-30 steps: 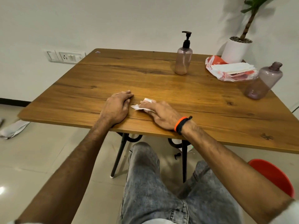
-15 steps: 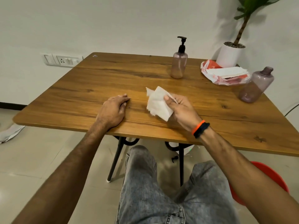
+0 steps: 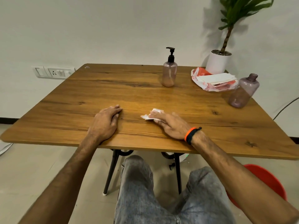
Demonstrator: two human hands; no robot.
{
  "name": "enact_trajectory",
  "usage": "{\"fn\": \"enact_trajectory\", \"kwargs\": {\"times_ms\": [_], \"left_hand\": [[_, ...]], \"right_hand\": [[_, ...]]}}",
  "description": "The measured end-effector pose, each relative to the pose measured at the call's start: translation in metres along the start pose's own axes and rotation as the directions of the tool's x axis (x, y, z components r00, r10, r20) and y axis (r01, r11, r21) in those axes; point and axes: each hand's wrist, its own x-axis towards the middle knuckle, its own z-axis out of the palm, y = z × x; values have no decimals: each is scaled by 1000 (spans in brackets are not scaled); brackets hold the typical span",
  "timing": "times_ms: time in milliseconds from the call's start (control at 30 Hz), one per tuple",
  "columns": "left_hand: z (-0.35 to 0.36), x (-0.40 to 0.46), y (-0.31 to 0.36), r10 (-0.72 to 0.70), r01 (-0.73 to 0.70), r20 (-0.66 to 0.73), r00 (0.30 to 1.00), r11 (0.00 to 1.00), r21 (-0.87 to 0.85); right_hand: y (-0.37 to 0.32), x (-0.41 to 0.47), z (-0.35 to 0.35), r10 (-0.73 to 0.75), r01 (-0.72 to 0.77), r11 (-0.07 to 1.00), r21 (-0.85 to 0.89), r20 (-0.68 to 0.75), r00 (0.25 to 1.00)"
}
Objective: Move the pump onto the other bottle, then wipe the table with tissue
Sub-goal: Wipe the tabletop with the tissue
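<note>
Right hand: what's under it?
A white tissue pressed flat on the table by the right hand; its edge shows past the fingers, the rest is covered.

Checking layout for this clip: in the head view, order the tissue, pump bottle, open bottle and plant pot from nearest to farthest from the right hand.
From the right hand:
1. Tissue, under its fingers.
2. Pump bottle, straight beyond.
3. Open bottle, right edge.
4. Plant pot, far right corner.

White wall (image 3: 113, 29), tiled floor (image 3: 40, 167), potted plant (image 3: 218, 62).

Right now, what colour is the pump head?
Black pump head, clearest in the head view.
</note>
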Motion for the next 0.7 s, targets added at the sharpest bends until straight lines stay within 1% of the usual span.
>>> {"fn": "enact_trajectory", "kwargs": {"times_ms": [67,133,167,200,267,300,333,367,400,433,467,500,567,600,633,667,700], "left_hand": [[0,0,1,-5,5,0,1000,1000,0],[0,1,2,-8,8,3,1000,1000,0],[0,1,2,-10,10,4,1000,1000,1],[0,1,2,-10,10,4,1000,1000,3],[-1,0,3,-7,7,4,1000,1000,3],[-1,0,3,-6,6,5,1000,1000,1],[-1,0,3,-8,8,5,1000,1000,0],[-1,0,3,-11,11,4,1000,1000,0],[0,0,3,-15,15,3,1000,1000,1],[0,1,3,-16,16,-1,1000,1000,2],[0,1,3,-18,18,-2,1000,1000,3],[0,0,2,-18,18,-2,1000,1000,2],[0,0,1,-14,14,0,1000,1000,-4],[0,1,0,-12,12,0,1000,1000,-7],[0,1,-1,-9,9,0,1000,1000,-7],[0,0,-1,-7,7,0,1000,1000,-8],[0,1,-1,-5,5,0,1000,1000,-10]], "right_hand": [[-14,-21,6,-93,91,995,47,34,995],[-27,-39,13,-207,199,974,105,78,975],[-34,-46,16,-243,227,963,144,110,964],[-40,-51,17,-258,234,956,179,127,958],[-49,-55,14,-271,234,936,263,114,956],[-52,-56,11,-287,232,897,377,97,953],[-54,-56,8,-298,210,818,535,82,951],[-53,-55,3,-287,156,690,706,69,955],[-50,-52,-1,-237,74,527,847,63,969],[-43,-45,-6,-154,9,368,930,52,987],[-35,-36,-10,-56,-13,250,968,28,998],[-26,-26,-16,53,-1,188,982,-10,999],[-8,-5,-29,258,52,171,984,-96,961],[0,6,-37,337,72,203,977,-139,931],[9,14,-44,397,73,277,958,-184,899],[17,22,-48,446,43,412,910,-243,862],[26,28,-52,476,-22,573,819,-310,823]]}}
